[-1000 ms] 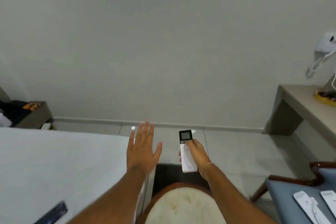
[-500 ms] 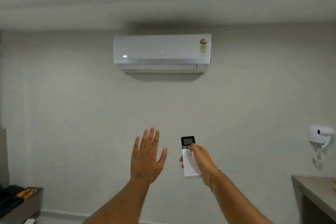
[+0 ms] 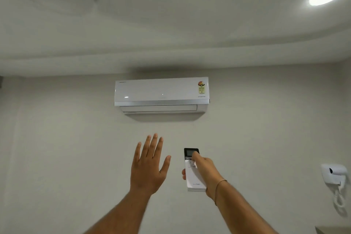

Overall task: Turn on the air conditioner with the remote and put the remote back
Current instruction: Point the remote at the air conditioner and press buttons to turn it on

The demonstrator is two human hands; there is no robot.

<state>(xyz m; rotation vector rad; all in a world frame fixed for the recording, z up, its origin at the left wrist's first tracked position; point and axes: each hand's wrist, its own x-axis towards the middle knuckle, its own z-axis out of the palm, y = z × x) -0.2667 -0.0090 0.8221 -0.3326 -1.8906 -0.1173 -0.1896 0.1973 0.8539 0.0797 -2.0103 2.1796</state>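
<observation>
Gripping the white remote (image 3: 193, 174) in our right hand (image 3: 204, 170), thumb on the buttons just under its dark screen, we aim it up at the air conditioner (image 3: 161, 94) mounted high on the wall. Our left hand (image 3: 149, 165) hovers beside it, empty, fingers spread wide. A wall phone (image 3: 335, 175) hangs near the wall's right edge.

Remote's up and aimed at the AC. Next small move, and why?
Probably press the thumb down on the button just below the screen. The right hand holds the remote pointed up at the air conditioner, whose flap looks closed. The left hand is open and empty.
</observation>
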